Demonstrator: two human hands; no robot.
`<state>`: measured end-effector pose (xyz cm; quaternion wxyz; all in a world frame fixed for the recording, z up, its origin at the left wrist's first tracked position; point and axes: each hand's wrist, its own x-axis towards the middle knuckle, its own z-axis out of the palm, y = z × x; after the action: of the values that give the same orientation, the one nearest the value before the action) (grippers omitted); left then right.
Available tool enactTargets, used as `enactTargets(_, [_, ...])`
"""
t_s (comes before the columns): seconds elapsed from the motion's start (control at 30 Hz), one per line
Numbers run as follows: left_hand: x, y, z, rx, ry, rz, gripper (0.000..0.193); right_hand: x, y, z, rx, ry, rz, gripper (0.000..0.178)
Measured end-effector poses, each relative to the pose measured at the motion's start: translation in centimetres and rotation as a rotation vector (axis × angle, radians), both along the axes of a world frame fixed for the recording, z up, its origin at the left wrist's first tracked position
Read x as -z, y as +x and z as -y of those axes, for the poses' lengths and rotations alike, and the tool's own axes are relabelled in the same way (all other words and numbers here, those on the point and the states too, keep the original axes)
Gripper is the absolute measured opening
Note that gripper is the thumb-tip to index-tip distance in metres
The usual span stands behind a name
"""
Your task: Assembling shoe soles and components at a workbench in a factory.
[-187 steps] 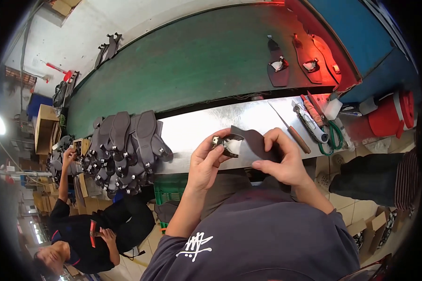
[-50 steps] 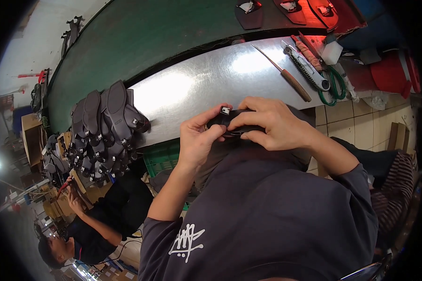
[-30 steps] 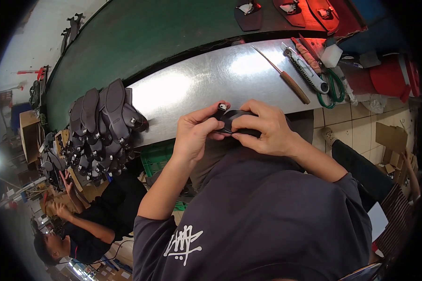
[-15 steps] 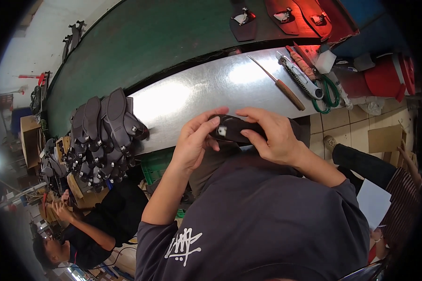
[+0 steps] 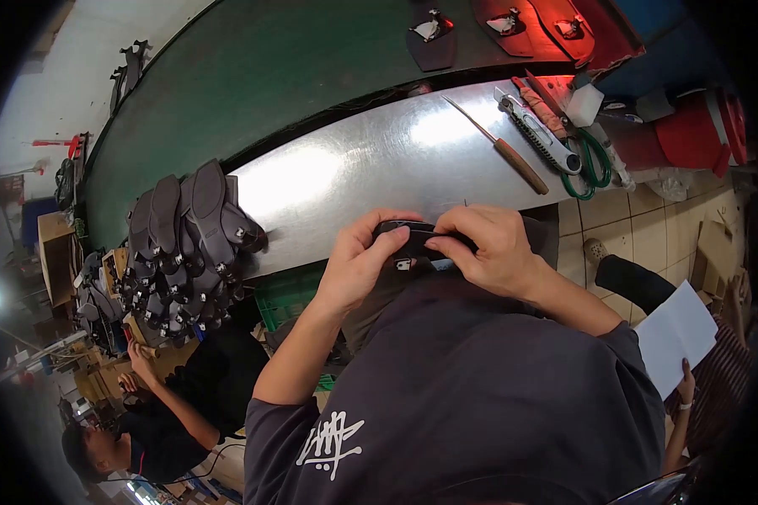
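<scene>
Both my hands grip a dark sandal sole (image 5: pixel 414 244) above the near edge of the metal bench, close to my body. My left hand (image 5: pixel 364 257) holds its left end, thumb on top and fingers behind. A small white fitting (image 5: pixel 404 264) shows just below the left thumb. My right hand (image 5: pixel 486 248) pinches the sole's right part between thumb and bent fingers; the hand covers much of that end. To the left, a heap of similar dark grey sandal soles (image 5: pixel 206 206) overhangs the bench end.
On the metal bench (image 5: pixel 370 160) lie a wooden-handled awl (image 5: pixel 520 166), a box cutter (image 5: pixel 539 139) and green-handled scissors (image 5: pixel 596 162). Beyond runs a green conveyor belt (image 5: pixel 253 76) carrying several soles under red light. One person (image 5: pixel 177 412) works at left; another holds white paper (image 5: pixel 678 337) at right.
The sole has been tilted, so its white fitting now sits below my left thumb. My hands stay close to the same spot. At right, the white paper has been raised.
</scene>
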<state>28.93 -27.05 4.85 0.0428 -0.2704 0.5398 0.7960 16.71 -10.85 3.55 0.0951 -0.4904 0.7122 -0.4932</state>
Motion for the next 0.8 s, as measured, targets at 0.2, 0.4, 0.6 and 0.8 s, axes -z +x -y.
enactTargets(0.2, [0.7, 0.2, -0.4, -0.057, -0.029, 0.017, 0.021, -0.4, 0.4, 0.2, 0.051, 0.000, 0.149, 0.018])
enactTargets(0.4, [0.4, 0.2, -0.5, -0.038, -0.060, 0.074, 0.015, 0.5, 0.3, -0.2, -0.047, 0.069, 0.193, 0.017])
enactTargets(0.6, [-0.6, 1.1, -0.4, -0.008, -0.236, -0.017, 0.013, 0.0, -1.0, 0.7, -0.247, 0.223, 0.799, 0.014])
enactTargets(0.8, [-1.4, 3.4, 1.9, -0.397, -0.497, -0.134, 0.011, -1.1, -2.9, 3.5, -0.047, -0.181, 0.192, 0.014])
